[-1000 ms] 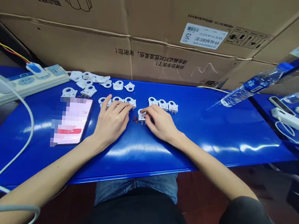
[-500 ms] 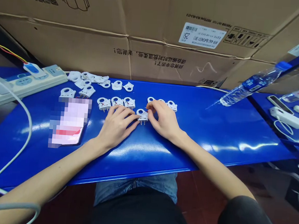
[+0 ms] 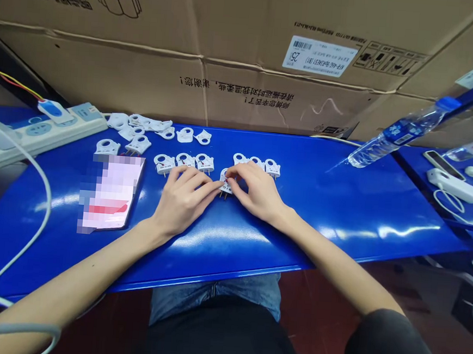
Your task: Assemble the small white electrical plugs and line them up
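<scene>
A small white plug part (image 3: 224, 182) with two metal pins lies on the blue table (image 3: 340, 207) between my hands. My left hand (image 3: 183, 197) touches its left side with the fingertips. My right hand (image 3: 257, 192) covers its right side, fingers pinching it. Three similar white plug parts (image 3: 184, 162) stand in a row behind my left hand. Three more plug parts (image 3: 258, 163) sit behind my right hand.
A phone (image 3: 110, 191) lies face up left of my left hand. A power strip (image 3: 39, 129) and loose white plug shells (image 3: 150, 126) are at the back left. A water bottle (image 3: 395, 135) leans at the right. Cardboard boxes (image 3: 230, 51) wall the back.
My left hand moved right from the row of plug parts to the single part. Both hands closed in on it, and the part shifted slightly away from me.
</scene>
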`<state>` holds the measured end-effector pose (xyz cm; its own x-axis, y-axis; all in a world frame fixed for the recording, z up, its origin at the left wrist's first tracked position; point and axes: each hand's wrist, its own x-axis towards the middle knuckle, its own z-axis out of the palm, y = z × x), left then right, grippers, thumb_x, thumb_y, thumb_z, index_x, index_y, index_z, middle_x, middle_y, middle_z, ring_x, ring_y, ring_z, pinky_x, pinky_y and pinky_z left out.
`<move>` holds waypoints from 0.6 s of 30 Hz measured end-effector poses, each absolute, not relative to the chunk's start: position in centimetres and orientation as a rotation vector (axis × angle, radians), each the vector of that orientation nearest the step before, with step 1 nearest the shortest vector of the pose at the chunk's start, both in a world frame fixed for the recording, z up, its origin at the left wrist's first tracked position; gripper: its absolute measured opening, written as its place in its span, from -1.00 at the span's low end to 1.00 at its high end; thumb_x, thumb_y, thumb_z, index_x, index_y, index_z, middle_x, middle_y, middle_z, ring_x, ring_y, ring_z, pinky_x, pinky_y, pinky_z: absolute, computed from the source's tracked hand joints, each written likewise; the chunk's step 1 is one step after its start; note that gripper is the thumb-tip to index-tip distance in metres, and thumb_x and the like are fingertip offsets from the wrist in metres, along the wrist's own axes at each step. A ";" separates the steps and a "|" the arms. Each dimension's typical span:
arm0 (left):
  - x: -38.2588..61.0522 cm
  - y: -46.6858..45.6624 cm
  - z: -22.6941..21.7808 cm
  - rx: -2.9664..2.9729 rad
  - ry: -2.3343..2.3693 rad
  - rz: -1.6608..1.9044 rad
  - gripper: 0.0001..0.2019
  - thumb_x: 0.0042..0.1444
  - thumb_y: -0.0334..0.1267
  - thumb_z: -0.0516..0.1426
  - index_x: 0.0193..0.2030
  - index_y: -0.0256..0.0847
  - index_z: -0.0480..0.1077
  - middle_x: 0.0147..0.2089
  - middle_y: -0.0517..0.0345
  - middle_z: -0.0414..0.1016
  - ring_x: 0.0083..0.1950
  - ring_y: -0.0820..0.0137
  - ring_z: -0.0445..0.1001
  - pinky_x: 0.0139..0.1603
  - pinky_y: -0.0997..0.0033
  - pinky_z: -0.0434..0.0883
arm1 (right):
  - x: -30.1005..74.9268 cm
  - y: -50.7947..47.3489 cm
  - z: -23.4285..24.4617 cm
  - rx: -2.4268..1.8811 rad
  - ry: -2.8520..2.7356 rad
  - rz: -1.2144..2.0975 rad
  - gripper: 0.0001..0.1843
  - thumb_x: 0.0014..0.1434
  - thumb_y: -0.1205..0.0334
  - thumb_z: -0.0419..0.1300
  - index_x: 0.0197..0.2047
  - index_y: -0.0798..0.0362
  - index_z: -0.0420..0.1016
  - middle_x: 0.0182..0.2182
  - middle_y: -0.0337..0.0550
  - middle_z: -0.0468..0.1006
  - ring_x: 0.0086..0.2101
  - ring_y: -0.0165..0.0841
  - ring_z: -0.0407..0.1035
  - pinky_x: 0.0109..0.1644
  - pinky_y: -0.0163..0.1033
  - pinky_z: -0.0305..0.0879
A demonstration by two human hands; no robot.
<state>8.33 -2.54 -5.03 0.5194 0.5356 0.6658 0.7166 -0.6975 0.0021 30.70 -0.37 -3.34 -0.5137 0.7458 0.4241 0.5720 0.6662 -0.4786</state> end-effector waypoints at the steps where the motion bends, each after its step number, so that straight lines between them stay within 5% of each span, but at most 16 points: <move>1: 8.3 -2.5 -5.0 -2.488 -1.051 -0.947 -0.86 0.39 -0.32 0.18 0.01 -0.13 0.55 -0.22 0.18 0.65 -0.16 0.29 0.53 0.06 0.13 0.37 | 30.7 -0.4 -3.4 -1.012 -2.274 0.373 -0.85 0.48 0.27 0.08 -0.05 -0.01 0.48 -0.10 -0.11 0.65 -0.11 -0.20 0.45 0.02 -0.09 0.36; 18: 8.1 -2.6 -5.1 -2.556 -1.086 -0.941 -0.79 0.39 -0.32 0.16 0.07 -0.07 0.56 -0.16 0.14 0.67 -0.09 0.25 0.55 0.10 0.08 0.37 | 30.9 -0.4 -3.3 -0.984 -2.319 0.393 -0.78 0.52 0.24 0.03 0.03 -0.04 0.51 -0.05 -0.10 0.65 -0.04 -0.20 0.43 0.12 -0.04 0.37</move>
